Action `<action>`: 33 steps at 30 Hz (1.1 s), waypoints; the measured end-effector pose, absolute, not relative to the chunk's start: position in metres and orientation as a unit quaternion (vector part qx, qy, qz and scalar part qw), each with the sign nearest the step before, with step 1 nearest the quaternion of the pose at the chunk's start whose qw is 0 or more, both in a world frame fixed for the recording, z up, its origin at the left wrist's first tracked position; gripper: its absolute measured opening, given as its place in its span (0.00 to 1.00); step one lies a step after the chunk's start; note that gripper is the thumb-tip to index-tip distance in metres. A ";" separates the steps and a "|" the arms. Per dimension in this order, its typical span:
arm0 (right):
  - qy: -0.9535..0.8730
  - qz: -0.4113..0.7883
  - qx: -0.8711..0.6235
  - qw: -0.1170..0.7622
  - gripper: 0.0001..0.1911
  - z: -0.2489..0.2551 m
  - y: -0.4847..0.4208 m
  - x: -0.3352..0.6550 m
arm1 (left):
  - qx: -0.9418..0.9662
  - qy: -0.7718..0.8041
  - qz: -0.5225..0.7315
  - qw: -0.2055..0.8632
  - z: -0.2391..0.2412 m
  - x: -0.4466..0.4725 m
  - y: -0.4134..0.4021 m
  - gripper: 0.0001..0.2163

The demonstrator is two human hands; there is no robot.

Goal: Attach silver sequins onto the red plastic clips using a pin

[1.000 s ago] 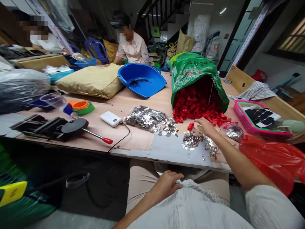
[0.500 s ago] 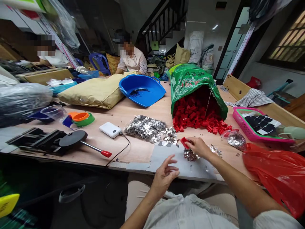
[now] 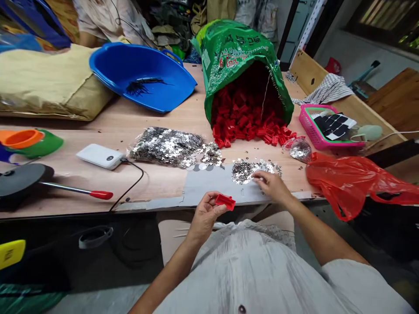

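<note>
Left hand [image 3: 205, 214] is clamped on one hollow, rectangular red plastic piece [image 3: 225, 202] by the table [image 3: 160, 185]. Rightward, one glossy green sack [image 3: 244, 46] (printed "XING", other lettering unclear) spills countless red pieces [image 3: 238, 115]; nearer, the right hand [image 3: 271, 186] meets one silvery metal heap [image 3: 241, 172], its grip impossible to tell.

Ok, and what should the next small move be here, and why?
Probably the right hand should pinch a single piece from the pile of small metal pieces: its fingertips are at that pile, while the left hand holds a red part. Whether the right fingers grip anything is too small to tell.
</note>
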State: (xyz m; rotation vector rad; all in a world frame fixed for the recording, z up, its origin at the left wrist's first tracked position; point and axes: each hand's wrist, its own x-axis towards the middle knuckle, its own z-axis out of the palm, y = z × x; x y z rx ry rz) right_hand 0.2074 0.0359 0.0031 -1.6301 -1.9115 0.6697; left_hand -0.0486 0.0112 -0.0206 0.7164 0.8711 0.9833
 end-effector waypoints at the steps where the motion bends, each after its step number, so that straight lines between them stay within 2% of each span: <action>1: -0.704 0.197 -0.639 0.241 0.10 0.002 0.043 0.221 | 0.308 0.394 0.449 0.740 -0.020 -0.050 0.011 0.21; 4: -0.682 0.104 -0.706 0.161 0.10 -0.005 0.063 0.250 | 0.280 0.386 0.450 0.755 -0.020 -0.052 0.008 0.22; 10: -0.696 0.082 -0.706 0.100 0.11 -0.014 0.081 0.254 | 0.282 0.385 0.441 0.760 -0.015 -0.046 0.004 0.22; 16: -0.699 0.061 -0.705 0.104 0.10 -0.008 0.094 0.254 | 0.294 0.398 0.456 0.740 -0.012 -0.043 0.006 0.23; 23: -0.712 0.119 -0.689 0.059 0.08 -0.004 0.087 0.272 | 0.294 0.409 0.469 0.725 -0.012 -0.044 0.005 0.21; 29: -0.714 0.119 -0.687 0.064 0.07 -0.008 0.078 0.264 | 0.303 0.409 0.466 0.724 -0.015 -0.040 0.006 0.21; 33: -0.719 0.116 -0.679 0.095 0.07 -0.013 0.082 0.262 | 0.322 0.410 0.507 0.687 -0.016 -0.037 0.008 0.21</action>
